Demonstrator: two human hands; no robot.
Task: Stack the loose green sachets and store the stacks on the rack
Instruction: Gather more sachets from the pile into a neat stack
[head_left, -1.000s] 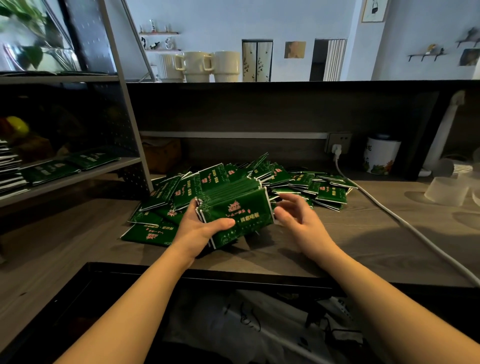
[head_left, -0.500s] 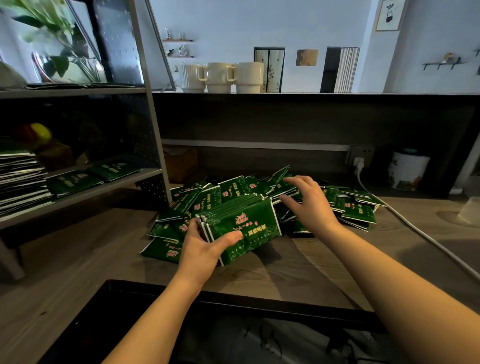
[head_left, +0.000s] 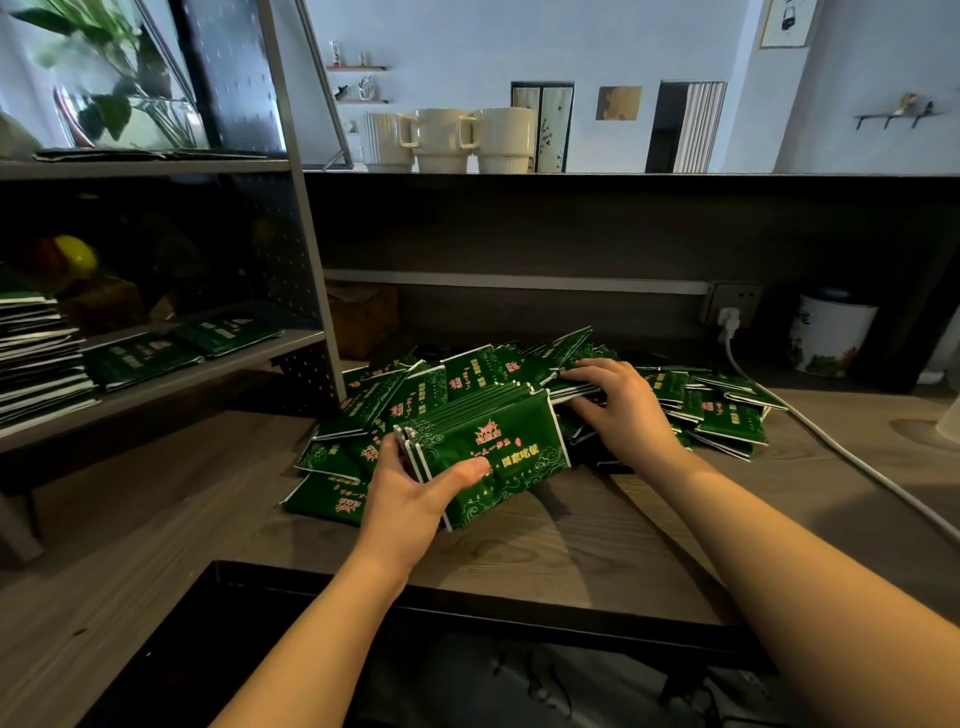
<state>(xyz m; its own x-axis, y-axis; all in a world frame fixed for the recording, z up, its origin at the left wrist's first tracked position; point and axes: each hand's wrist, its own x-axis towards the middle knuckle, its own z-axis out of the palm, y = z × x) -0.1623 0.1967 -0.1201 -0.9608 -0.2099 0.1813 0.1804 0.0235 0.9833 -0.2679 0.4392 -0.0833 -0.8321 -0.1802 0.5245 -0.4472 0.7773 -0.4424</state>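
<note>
My left hand (head_left: 415, 493) grips a thick stack of green sachets (head_left: 498, 447), thumb across its front face, held tilted just above the wooden counter. Behind it spreads a loose pile of green sachets (head_left: 717, 410). My right hand (head_left: 618, 400) reaches into the pile's middle, fingers curled over a few sachets and pinching their edges. On the left stands the grey metal rack (head_left: 306, 249); its lower shelf holds flat green sachets (head_left: 140, 358) and a tall stack (head_left: 36, 358) at the far left.
A white power cable (head_left: 831, 447) runs from a wall socket across the counter's right side. A white printed canister (head_left: 831, 338) stands at the back right. Three cream mugs (head_left: 447, 140) sit on the upper ledge. A dark open bin (head_left: 467, 665) lies below the counter's front edge.
My right hand has moved from beside the held stack forward into the loose pile and curled onto some sachets. The left hand keeps holding its stack.
</note>
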